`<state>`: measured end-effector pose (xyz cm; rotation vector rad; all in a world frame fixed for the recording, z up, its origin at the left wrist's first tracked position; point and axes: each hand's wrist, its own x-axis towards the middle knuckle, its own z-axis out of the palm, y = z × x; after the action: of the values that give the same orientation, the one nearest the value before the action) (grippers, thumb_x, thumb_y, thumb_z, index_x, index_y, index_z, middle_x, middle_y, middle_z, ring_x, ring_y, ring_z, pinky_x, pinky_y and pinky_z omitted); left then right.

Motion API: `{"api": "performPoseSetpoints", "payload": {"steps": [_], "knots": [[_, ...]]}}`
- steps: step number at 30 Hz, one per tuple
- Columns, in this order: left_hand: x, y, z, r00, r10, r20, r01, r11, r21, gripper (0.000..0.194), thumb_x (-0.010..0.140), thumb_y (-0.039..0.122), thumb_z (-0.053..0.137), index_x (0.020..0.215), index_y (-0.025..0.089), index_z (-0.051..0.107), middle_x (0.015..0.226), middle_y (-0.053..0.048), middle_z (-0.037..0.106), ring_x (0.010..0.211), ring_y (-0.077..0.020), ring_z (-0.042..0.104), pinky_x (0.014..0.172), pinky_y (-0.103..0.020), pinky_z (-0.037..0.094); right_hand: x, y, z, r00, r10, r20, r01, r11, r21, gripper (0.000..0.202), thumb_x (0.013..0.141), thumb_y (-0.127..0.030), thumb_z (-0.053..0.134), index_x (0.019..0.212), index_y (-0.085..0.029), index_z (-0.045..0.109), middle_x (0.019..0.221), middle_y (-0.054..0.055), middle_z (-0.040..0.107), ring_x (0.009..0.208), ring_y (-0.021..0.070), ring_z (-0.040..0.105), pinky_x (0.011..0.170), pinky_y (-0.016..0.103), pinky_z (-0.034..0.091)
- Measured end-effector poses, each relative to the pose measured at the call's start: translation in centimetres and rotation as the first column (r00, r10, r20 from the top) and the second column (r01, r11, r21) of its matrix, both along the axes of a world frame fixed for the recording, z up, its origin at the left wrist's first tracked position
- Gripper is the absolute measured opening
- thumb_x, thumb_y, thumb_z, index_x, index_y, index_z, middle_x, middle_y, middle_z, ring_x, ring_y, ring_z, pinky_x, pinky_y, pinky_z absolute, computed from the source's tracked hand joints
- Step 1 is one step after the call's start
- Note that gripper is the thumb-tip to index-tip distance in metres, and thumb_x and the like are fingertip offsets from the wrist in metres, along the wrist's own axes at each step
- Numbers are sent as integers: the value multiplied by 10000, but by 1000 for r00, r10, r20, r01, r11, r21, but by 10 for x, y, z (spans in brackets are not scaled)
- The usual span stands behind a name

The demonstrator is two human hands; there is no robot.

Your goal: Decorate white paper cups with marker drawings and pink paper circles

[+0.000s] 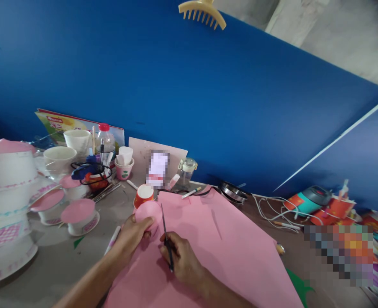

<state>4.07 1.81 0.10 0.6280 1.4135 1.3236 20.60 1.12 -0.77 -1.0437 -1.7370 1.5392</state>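
My left hand (132, 236) is closed on a round pink paper disc (147, 210), with the thumb lying on top near its lower edge. In my right hand (183, 256) is a pair of dark scissors (164, 222), their blades pointing away from me beside the disc's right edge. Whether the blades touch the paper I cannot tell. Both hands are over a large pink paper sheet (230, 239). Just beyond the disc, a red and white paper cup (144, 194) stands. A pen (191, 192) lies at the sheet's far edge.
On the left stand a tiered white paper model (9, 192) and several pink-topped paper stands (78, 212). Cups, a red-capped bottle (104, 139) and a lidded glass jar (187, 171) line the blue partition (176, 85). White cables (266, 211) lie at right near a teal-orange object (307, 200).
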Motion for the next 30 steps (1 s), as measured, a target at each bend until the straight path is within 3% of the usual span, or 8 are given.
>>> {"api": "performPoseSetpoints", "payload": {"steps": [10, 14, 17, 22, 25, 30], "knots": [[-4, -1, 9, 997, -78, -10, 78, 997, 22, 212, 657, 274, 616, 553, 197, 448, 437, 76, 391, 400, -70, 340, 413, -202, 277, -2, 2, 3, 1000, -13, 15, 13, 1000, -18, 346, 796, -501, 632, 863, -171, 554, 571, -67, 394, 498, 72, 298, 452, 198, 300], [-4, -1, 10, 990, -138, -12, 138, 990, 13, 189, 639, 284, 644, 586, 177, 497, 459, 64, 437, 405, -69, 359, 420, -202, 287, -1, 8, 0, 986, -66, -154, 50, 993, -105, 434, 777, -597, 625, 888, -191, 520, 551, -76, 404, 477, 77, 352, 460, 202, 316], [-2, -1, 4, 967, -253, -17, 252, 967, -21, 177, 616, 278, 686, 666, 136, 593, 500, 25, 527, 411, -84, 400, 416, -216, 307, 4, 17, -4, 952, -114, -284, 100, 993, -65, 478, 765, -606, 648, 977, -195, 529, 631, -38, 513, 533, 91, 436, 503, 207, 352], [-1, -4, -3, 898, -427, -104, 420, 904, -85, 303, 670, 346, 698, 866, 126, 628, 560, 12, 589, 457, -108, 456, 432, -221, 327, 11, 29, -6, 884, -281, -374, 253, 959, -123, 479, 676, -480, 782, 1019, -215, 578, 809, -8, 572, 653, 106, 509, 574, 212, 401], [1, -7, 0, 869, -455, -193, 431, 889, -155, 349, 664, 374, 714, 899, 135, 617, 495, 41, 547, 438, -109, 424, 417, -218, 282, 10, 32, -5, 861, -318, -397, 262, 946, -189, 442, 619, -372, 830, 963, -217, 598, 779, -27, 560, 661, 101, 512, 605, 210, 411], [3, -9, 9, 845, -481, -233, 429, 870, -242, 399, 623, 380, 740, 928, 146, 633, 458, 58, 526, 421, -120, 408, 398, -224, 234, 7, 31, -5, 873, -314, -373, 238, 942, -235, 393, 590, -264, 827, 901, -213, 592, 657, -81, 463, 523, 53, 392, 514, 182, 339]]}}
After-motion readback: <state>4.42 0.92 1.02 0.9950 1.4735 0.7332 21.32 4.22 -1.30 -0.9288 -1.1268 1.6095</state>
